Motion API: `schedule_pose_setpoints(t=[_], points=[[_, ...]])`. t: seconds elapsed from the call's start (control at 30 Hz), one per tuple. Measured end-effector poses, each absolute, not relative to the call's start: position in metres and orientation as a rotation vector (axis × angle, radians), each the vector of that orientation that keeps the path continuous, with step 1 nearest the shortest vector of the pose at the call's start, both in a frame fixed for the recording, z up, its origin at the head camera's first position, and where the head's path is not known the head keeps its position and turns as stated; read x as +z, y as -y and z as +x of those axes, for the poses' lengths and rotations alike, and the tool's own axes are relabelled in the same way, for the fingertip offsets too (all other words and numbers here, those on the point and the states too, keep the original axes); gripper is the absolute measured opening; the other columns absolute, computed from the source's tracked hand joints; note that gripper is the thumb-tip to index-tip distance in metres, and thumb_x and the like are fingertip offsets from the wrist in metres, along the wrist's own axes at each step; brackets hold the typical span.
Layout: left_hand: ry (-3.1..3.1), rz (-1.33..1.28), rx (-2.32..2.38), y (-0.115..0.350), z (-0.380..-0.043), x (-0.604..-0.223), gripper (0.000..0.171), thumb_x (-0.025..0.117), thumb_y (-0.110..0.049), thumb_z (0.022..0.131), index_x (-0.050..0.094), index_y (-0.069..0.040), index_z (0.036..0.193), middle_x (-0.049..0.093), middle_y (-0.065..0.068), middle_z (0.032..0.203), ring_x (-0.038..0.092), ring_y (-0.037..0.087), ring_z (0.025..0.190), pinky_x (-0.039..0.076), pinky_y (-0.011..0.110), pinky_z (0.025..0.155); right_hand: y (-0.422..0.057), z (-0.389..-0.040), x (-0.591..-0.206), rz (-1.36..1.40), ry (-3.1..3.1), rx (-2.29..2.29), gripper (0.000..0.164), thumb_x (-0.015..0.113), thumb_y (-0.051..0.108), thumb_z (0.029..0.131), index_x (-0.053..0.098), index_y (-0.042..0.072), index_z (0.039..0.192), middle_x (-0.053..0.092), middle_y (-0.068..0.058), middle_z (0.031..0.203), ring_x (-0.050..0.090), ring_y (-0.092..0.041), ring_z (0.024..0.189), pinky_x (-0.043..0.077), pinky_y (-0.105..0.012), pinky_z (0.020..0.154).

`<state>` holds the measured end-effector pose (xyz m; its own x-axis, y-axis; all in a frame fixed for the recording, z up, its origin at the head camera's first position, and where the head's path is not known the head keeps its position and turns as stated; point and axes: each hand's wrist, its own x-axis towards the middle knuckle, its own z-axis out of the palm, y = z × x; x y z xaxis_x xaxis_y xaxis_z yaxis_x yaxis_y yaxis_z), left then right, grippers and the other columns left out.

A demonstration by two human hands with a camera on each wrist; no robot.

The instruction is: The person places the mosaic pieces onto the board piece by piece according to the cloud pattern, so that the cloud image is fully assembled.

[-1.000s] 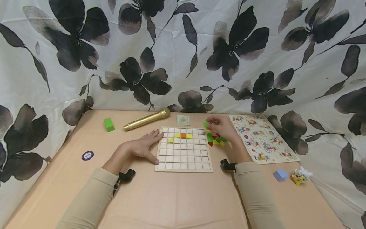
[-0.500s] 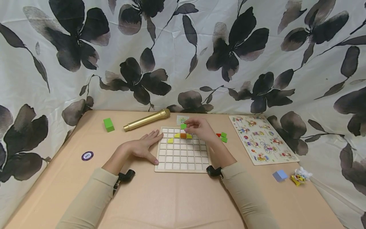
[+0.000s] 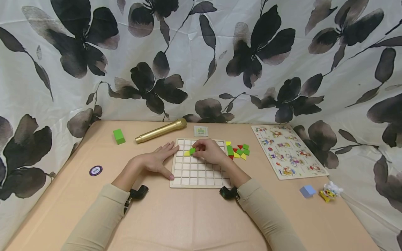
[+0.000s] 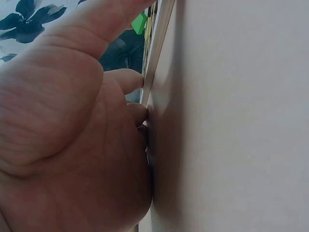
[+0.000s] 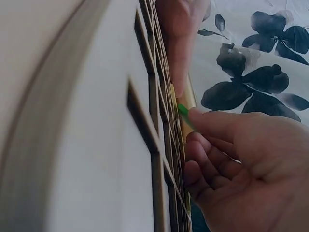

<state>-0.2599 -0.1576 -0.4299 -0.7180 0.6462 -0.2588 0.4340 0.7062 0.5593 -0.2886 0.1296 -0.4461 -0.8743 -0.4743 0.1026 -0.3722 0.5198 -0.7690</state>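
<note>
A wooden grid board [image 3: 201, 181] with square cells lies mid-table. My left hand [image 3: 157, 160] rests flat at its left edge, fingers spread, thumb and fingertips against the frame; the left wrist view shows that palm [image 4: 58, 121] beside the board's side. Over the board's upper rows, my right hand [image 3: 210, 151] pinches a small green square tile [image 3: 192, 151] between thumb and fingers. In the right wrist view the green tile [image 5: 183, 110] is edge-on, close over the grid. A yellow tile [image 3: 186, 153] sits in a cell just left of it. The right hand hides the other set tiles.
Several loose green, yellow and red tiles [image 3: 239, 152] lie right of the board. Behind it are a small pattern card [image 3: 201, 131] and a gold microphone [image 3: 161, 131]. A picture board [image 3: 289, 153], blue block [image 3: 307, 191], toy figure [image 3: 330, 191], green block [image 3: 119, 136] and round chip [image 3: 96, 170] surround it.
My right hand has carried a green tile from the loose tiles leftward, past the card, and down to the cell area beside the yellow tile. The left hand has stayed put.
</note>
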Motion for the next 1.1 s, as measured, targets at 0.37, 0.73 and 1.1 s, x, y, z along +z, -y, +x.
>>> schedule_pose_setpoints(t=[0.37, 0.73, 1.1], points=[[-2.477, 0.836, 0.648, 0.158, -0.260, -0.430, 0.130, 0.087, -0.058, 0.074, 0.009, -0.013, 0.169, -0.010, 0.018, 0.175, -0.010, 0.039, 0.162, 0.001, 0.063, 0.129, -0.131, -0.286, -0.441, -0.706, -2.649, -1.213, 0.019, 0.082, 0.010, 0.088, 0.075, 0.006, 0.106, 0.067, -0.003, 0.088, 0.058, -0.015, 0.080, 0.048, -0.025, 0.071], [-2.485, 0.831, 0.645, 0.158, -0.260, -0.430, 0.131, 0.087, -0.059, 0.074, 0.010, -0.013, 0.169, -0.009, 0.018, 0.175, -0.010, 0.039, 0.162, 0.001, 0.063, 0.129, -0.130, -0.285, -0.442, -0.690, -2.657, -1.188, 0.023, 0.083, 0.009, 0.088, 0.075, 0.004, 0.109, 0.065, -0.004, 0.089, 0.056, -0.016, 0.082, 0.047, -0.025, 0.071], [-2.480, 0.830, 0.656, 0.159, -0.259, -0.429, 0.130, 0.087, -0.059, 0.074, 0.010, -0.013, 0.169, -0.009, 0.018, 0.175, -0.009, 0.039, 0.162, 0.001, 0.063, 0.129, -0.152, -0.275, -0.400, -0.920, -2.710, -1.182, 0.038, 0.081, 0.016, 0.092, 0.072, 0.005, 0.127, 0.073, -0.010, 0.116, 0.064, -0.019, 0.090, 0.054, -0.030, 0.074]])
